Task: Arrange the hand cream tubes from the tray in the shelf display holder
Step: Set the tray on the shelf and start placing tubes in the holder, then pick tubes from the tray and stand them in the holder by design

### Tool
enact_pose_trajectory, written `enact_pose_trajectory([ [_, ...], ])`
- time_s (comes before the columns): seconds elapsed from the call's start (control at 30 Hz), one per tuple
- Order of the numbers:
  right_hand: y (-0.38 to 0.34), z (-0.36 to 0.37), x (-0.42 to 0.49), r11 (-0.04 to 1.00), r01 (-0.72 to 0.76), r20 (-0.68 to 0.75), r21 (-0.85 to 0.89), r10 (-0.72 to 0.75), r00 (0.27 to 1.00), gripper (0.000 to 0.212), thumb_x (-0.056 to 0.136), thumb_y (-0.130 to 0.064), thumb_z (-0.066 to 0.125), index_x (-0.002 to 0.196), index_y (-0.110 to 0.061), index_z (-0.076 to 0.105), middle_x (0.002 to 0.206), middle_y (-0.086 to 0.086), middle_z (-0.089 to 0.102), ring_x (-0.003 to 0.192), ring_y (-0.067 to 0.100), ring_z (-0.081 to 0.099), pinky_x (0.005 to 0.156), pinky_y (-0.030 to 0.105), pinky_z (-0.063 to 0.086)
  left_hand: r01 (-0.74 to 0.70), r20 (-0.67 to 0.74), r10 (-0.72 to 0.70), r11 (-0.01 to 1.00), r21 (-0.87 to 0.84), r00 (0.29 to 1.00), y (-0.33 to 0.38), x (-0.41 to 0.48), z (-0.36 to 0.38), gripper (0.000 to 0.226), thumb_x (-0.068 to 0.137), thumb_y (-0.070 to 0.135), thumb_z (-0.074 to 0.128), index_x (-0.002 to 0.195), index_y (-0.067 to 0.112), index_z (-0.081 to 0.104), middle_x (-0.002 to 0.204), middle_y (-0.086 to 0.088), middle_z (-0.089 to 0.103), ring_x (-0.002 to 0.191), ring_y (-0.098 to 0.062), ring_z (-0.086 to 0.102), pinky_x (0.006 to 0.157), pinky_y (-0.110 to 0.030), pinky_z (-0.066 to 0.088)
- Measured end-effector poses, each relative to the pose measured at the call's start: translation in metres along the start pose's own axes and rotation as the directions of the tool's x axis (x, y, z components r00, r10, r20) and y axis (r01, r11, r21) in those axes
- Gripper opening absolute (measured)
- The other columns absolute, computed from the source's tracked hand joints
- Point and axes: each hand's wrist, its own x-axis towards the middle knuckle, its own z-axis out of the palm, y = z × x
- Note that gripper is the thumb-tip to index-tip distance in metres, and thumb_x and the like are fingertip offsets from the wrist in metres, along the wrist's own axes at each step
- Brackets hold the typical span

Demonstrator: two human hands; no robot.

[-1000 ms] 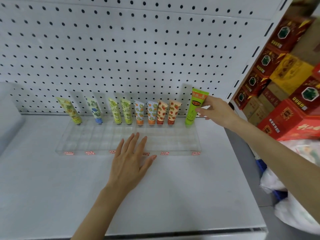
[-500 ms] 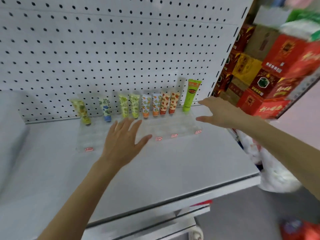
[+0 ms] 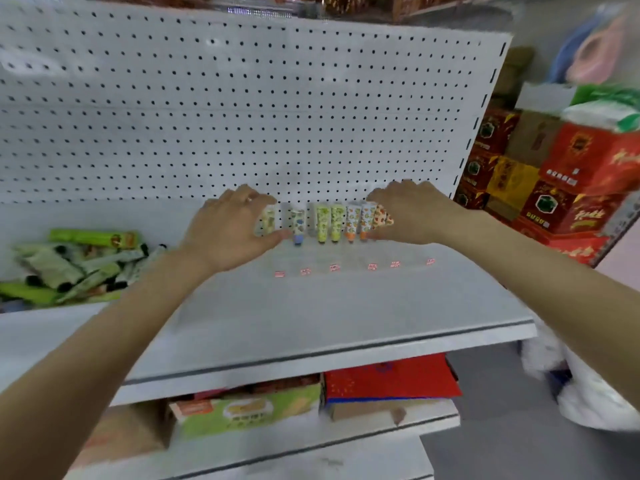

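Since the pictures are smeared, fine detail is a matter of judgement. Below the clear plastic display holder (image 3: 346, 259) and nearest the viewer, a lower shelf carries a green-and-white carton (image 3: 242, 414) and a flat red box (image 3: 388, 379). The holder itself sits on a pale grey metal shelf (image 3: 311, 323), with small red labels along its front.

The left hand (image 3: 228, 233) curves round the holder's left end, thumb low and fingers over the outermost tube. The right hand (image 3: 412, 216) arches over the holder's right end and hides what stands there. Whether either hand is actually squeezing a tube or only cupping the row, I cannot tell.

Between the hands, in the holder's back row, stand the short printed hand cream tubes (image 3: 337, 223), caps down. More lie in a loose heap of green and pale tubes (image 3: 69, 265) left of the holder. The tray under them hardly shows.

Such tubes are likely light, soft-walled and glossy, so they will dent under a hard pinch and tip easily. The firmer end near the cap looks the best place to hold.

Behind the holder rises a white perforated back panel (image 3: 242, 116). Right of it are stacked red and yellow cartons (image 3: 588, 161).
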Motion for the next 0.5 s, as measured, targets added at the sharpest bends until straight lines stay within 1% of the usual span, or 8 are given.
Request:
enact_pose_trajectory([
  [0.1,-0.046,-0.026,-0.015,0.996,0.028,-0.054,0.079,-0.024,0.998,0.069,0.088,-0.061,0.046,0.142,-0.021,0.031,0.135,0.011,0.045,0.124,0.029,0.039,0.099,0.042,0.031,0.048,0.035,-0.049,0.999,0.016,0.998,-0.023,-0.044,-0.036,0.061,0.087,0.063,0.048,0.137,0.028,0.046,0.137,-0.002,0.048,0.125,-0.024,0.046,0.1,-0.038,0.036],
  [0.17,-0.078,-0.037,-0.025,0.994,0.053,-0.087,0.097,-0.045,0.995,0.069,0.088,-0.061,0.045,0.142,-0.021,0.031,0.136,0.011,0.044,0.124,0.029,0.039,0.099,0.042,0.03,0.058,0.034,-0.06,0.996,0.062,0.998,-0.037,-0.074,-0.055,0.064,0.087,0.065,0.046,0.137,0.026,0.046,0.136,-0.004,0.049,0.123,-0.026,0.047,0.099,-0.04,0.037],
  [0.23,-0.107,-0.045,-0.033,0.99,0.073,-0.063,0.121,-0.066,0.996,0.07,0.088,-0.062,0.045,0.143,-0.022,0.03,0.139,0.011,0.042,0.127,0.03,0.037,0.101,0.043,0.029,0.086,0.034,-0.089,0.993,0.087,0.995,-0.052,-0.101,-0.075,0.077,0.079,0.076,0.036,0.135,0.025,0.048,0.133,-0.006,0.052,0.119,-0.028,0.05,0.097,-0.041,0.039],
  [0.3,-0.135,-0.054,-0.037,0.989,0.103,-0.028,0.108,-0.101,0.995,0.071,0.088,-0.063,0.045,0.144,-0.021,0.029,0.141,0.011,0.04,0.128,0.03,0.036,0.102,0.043,0.029,0.134,0.029,-0.137,0.988,0.08,0.99,-0.069,-0.126,-0.093,0.09,0.068,0.08,0.022,0.135,0.025,0.048,0.132,-0.006,0.053,0.118,-0.028,0.051,0.096,-0.041,0.041],
  [0.33,-0.146,-0.058,-0.036,0.988,0.115,-0.019,0.101,-0.114,0.993,0.072,0.087,-0.063,0.045,0.144,-0.021,0.029,0.141,0.011,0.04,0.128,0.03,0.036,0.102,0.043,0.029,0.155,0.025,-0.158,0.985,0.076,0.987,-0.079,-0.136,-0.099,0.091,0.068,0.081,0.022,0.135,0.025,0.048,0.133,-0.005,0.052,0.119,-0.028,0.051,0.096,-0.042,0.041],
  [0.37,-0.157,-0.064,-0.035,0.987,0.123,-0.014,0.108,-0.122,0.992,0.072,0.087,-0.063,0.045,0.144,-0.022,0.029,0.14,0.01,0.04,0.128,0.03,0.035,0.102,0.043,0.029,0.179,0.024,-0.181,0.981,0.076,0.983,-0.089,-0.146,-0.106,0.087,0.072,0.081,0.027,0.135,0.025,0.047,0.134,-0.005,0.051,0.119,-0.028,0.05,0.097,-0.042,0.041],
  [0.43,-0.178,-0.076,-0.033,0.979,0.137,-0.009,0.15,-0.137,0.99,0.071,0.087,-0.063,0.046,0.144,-0.023,0.029,0.141,0.009,0.039,0.13,0.029,0.034,0.104,0.043,0.027,0.214,0.021,-0.216,0.973,0.083,0.976,-0.108,-0.164,-0.116,0.075,0.082,0.076,0.038,0.137,0.024,0.046,0.136,-0.006,0.05,0.122,-0.028,0.048,0.098,-0.043,0.039],
  [0.5,-0.199,-0.087,-0.027,0.97,0.168,-0.008,0.178,-0.169,0.986,0.071,0.087,-0.062,0.047,0.144,-0.024,0.028,0.14,0.008,0.04,0.13,0.028,0.034,0.104,0.042,0.026,0.243,0.017,-0.245,0.966,0.09,0.969,-0.125,-0.179,-0.124,0.075,0.081,0.074,0.036,0.138,0.024,0.045,0.137,-0.007,0.049,0.125,-0.028,0.046,0.098,-0.043,0.039],
])
